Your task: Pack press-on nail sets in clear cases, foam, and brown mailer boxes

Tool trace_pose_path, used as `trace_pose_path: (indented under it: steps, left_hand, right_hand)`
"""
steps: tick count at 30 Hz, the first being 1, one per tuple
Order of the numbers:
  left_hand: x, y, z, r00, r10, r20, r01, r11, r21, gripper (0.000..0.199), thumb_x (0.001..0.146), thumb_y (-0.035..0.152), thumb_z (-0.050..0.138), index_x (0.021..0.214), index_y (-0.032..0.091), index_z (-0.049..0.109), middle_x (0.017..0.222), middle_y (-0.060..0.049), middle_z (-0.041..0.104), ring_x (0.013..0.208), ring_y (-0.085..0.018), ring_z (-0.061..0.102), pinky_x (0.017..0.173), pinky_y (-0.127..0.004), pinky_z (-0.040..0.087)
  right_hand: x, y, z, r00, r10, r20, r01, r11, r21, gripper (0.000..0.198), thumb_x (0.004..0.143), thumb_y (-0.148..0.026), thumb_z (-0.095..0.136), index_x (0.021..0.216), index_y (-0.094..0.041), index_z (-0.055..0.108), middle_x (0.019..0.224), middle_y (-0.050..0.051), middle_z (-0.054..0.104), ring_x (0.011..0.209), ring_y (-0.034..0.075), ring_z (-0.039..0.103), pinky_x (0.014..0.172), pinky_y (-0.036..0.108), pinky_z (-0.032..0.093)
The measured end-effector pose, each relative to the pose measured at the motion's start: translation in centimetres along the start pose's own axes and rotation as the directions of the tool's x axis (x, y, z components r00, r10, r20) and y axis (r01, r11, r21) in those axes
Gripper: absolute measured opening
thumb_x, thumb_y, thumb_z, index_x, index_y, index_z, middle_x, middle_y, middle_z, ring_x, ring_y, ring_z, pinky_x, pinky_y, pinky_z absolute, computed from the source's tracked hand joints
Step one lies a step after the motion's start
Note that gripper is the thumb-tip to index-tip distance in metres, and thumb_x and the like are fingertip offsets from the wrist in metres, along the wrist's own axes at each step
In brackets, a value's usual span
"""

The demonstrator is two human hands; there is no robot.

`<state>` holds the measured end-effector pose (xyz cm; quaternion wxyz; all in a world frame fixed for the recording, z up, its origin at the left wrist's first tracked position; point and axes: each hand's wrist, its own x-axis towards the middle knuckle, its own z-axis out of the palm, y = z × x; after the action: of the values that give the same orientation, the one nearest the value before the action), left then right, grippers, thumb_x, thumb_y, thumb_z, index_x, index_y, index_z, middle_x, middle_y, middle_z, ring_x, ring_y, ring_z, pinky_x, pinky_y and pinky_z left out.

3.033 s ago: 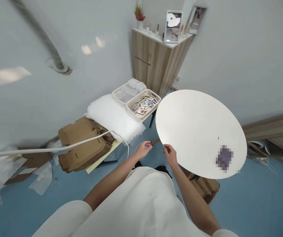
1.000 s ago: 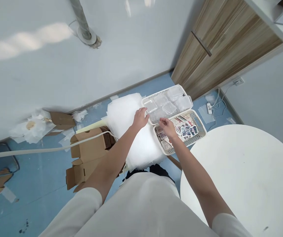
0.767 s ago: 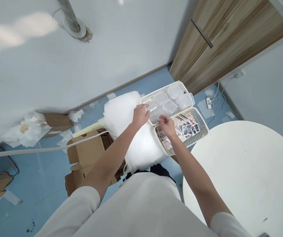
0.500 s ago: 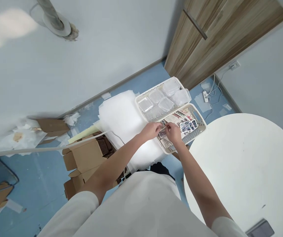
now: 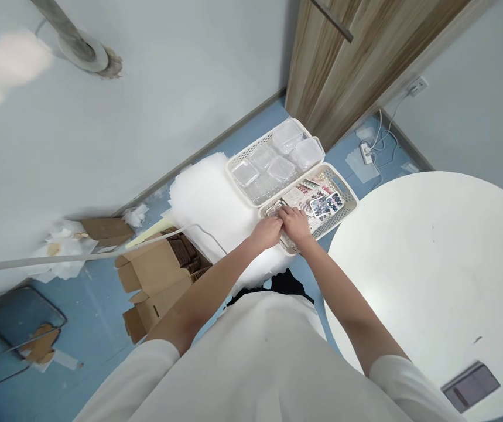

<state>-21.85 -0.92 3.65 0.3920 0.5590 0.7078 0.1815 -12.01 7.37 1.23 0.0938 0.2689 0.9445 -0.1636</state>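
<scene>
Inspection note: both hands at the card basket, grip unconfirmed

The left hand (image 5: pixel 267 232) and right hand (image 5: pixel 295 225) meet side by side over the near-left end of the perforated basket (image 5: pixel 335 221) holding printed cards (image 5: pixel 304 201). Fingers of both hands are bent inward; the tips are largely hidden among the contents, so whether anything is gripped cannot be determined. One card with dark oval marks (image 5: pixel 320 207) lies uncovered on the pile, to the right of the hands.

Handling assessment: the cards appear light, thin and flat, likely slick-faced and prone to sliding over one another or creasing. A pinch at opposite edges would seem soundest, keeping pressure off the printed faces. The basket looks like stiff plastic, best held by its rim or end handle opening.

Adjacent: a second basket (image 5: pixel 243 193) with clear plastic boxes (image 5: pixel 281 169), apparently rigid but brittle, and a soft-looking white sheet stack (image 5: pixel 205 196)
</scene>
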Motion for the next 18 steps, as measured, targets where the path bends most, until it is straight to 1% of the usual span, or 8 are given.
trace_pose_path:
  steps: [2,4,6,8,11,14,16,18]
  left_hand:
    - [-0.8,0.1,0.2,0.997,0.019,-0.076,-0.017,1.000,0.019,0.025,0.074,0.013,0.050,0.097,0.015,0.058,0.105,-0.013,0.059,0.106,-0.026,0.051,0.095,-0.039,0.037]
    - [-1.4,0.2,0.4,0.987,-0.008,-0.161,0.013,0.999,0.030,0.027,0.075,0.017,0.052,0.102,0.015,0.056,0.105,-0.011,0.058,0.105,-0.026,0.051,0.094,-0.038,0.038]
    - [-1.8,0.3,0.6,0.968,-0.078,-0.240,0.085,0.996,0.018,0.031,0.075,0.021,0.054,0.105,0.014,0.055,0.106,-0.012,0.058,0.105,-0.026,0.051,0.093,-0.038,0.039]
    - [-2.1,0.5,1.1,0.944,-0.166,-0.286,0.161,0.986,-0.042,0.035,0.075,0.024,0.057,0.108,0.014,0.054,0.108,-0.012,0.058,0.103,-0.025,0.053,0.091,-0.037,0.040]
    - [-2.2,0.8,2.1,0.913,-0.306,-0.271,0.251,0.943,-0.220,0.043,0.073,0.029,0.060,0.113,0.016,0.051,0.107,-0.010,0.059,0.091,-0.022,0.059,0.083,-0.034,0.044]
    - [-2.2,1.5,3.3,0.871,-0.441,-0.217,0.305,0.831,-0.466,0.048,0.072,0.035,0.063,0.115,0.018,0.050,0.101,-0.008,0.062,0.080,-0.018,0.061,0.074,-0.031,0.045]
    - [-2.3,2.3,3.9,0.854,-0.503,-0.132,0.308,0.693,-0.652,0.048,0.072,0.040,0.063,0.112,0.018,0.051,0.096,-0.007,0.063,0.075,-0.016,0.061,0.068,-0.028,0.045]
    - [-2.5,3.1,4.3,0.860,-0.510,-0.026,0.287,0.525,-0.801,0.045,0.071,0.043,0.063,0.108,0.019,0.054,0.090,-0.006,0.063,0.069,-0.013,0.061,0.062,-0.025,0.044]
  right_hand:
    - [-0.5,0.3,-0.4,1.000,-0.029,0.003,0.029,1.000,-0.003,0.024,0.086,-0.018,0.037,0.100,-0.018,0.057,0.107,0.013,0.059,0.093,0.026,0.048,0.077,0.037,0.031]
    - [-1.0,0.8,-0.6,0.999,-0.033,0.003,0.033,0.999,0.021,0.021,0.085,-0.015,0.038,0.095,-0.017,0.056,0.101,0.013,0.060,0.091,0.025,0.049,0.077,0.035,0.032]
    - [-1.4,1.4,-0.5,1.000,-0.008,-0.019,0.009,0.997,0.083,0.021,0.083,-0.011,0.039,0.095,-0.017,0.056,0.102,0.012,0.059,0.089,0.024,0.051,0.075,0.033,0.034]
    - [-1.8,2.2,-0.2,0.998,0.022,-0.059,-0.010,0.981,0.194,0.025,0.079,-0.007,0.039,0.094,-0.017,0.055,0.105,0.012,0.057,0.086,0.022,0.053,0.071,0.030,0.037]
    - [-2.8,3.2,0.5,0.984,0.061,-0.169,0.015,0.909,0.415,0.029,0.072,-0.003,0.039,0.091,-0.018,0.056,0.102,0.009,0.059,0.087,0.021,0.055,0.071,0.030,0.041]
    - [-4.2,3.8,0.7,0.939,0.110,-0.325,0.109,0.803,0.586,0.033,0.065,-0.001,0.039,0.087,-0.018,0.058,0.101,0.008,0.061,0.095,0.020,0.055,0.080,0.032,0.043]
    - [-5.5,4.0,0.2,0.900,0.150,-0.409,0.168,0.747,0.643,0.035,0.063,-0.001,0.039,0.085,-0.019,0.060,0.103,0.008,0.062,0.099,0.020,0.055,0.085,0.033,0.043]
    - [-7.0,4.0,-0.4,0.866,0.185,-0.465,0.212,0.707,0.675,0.037,0.062,0.000,0.039,0.084,-0.019,0.061,0.102,0.006,0.063,0.099,0.019,0.056,0.087,0.034,0.043]
